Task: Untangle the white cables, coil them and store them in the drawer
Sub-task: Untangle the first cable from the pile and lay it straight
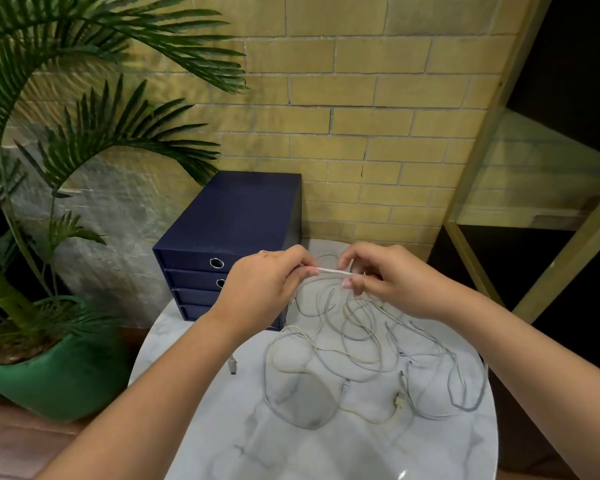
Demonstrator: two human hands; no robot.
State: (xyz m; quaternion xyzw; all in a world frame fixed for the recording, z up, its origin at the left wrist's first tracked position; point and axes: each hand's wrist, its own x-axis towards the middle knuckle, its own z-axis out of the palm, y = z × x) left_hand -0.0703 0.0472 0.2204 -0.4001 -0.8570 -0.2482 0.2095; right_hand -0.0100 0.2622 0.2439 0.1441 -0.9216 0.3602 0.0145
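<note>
One table (291,445) carries one drawer unit (236,216) of four drawers, two ring pulls (217,262) showing, and one tangle of white cables (354,344) whose number cannot be told. Two hands show, left hand (267,285) and right hand (388,275). One plant (84,133), one pot (66,379).

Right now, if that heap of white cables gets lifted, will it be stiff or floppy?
Probably floppy: the white cables lie in loose loops on the table. Likely to rise as one clump, since loops cross. Only the stretch pinched between left hand and right hand looks taut.
</note>
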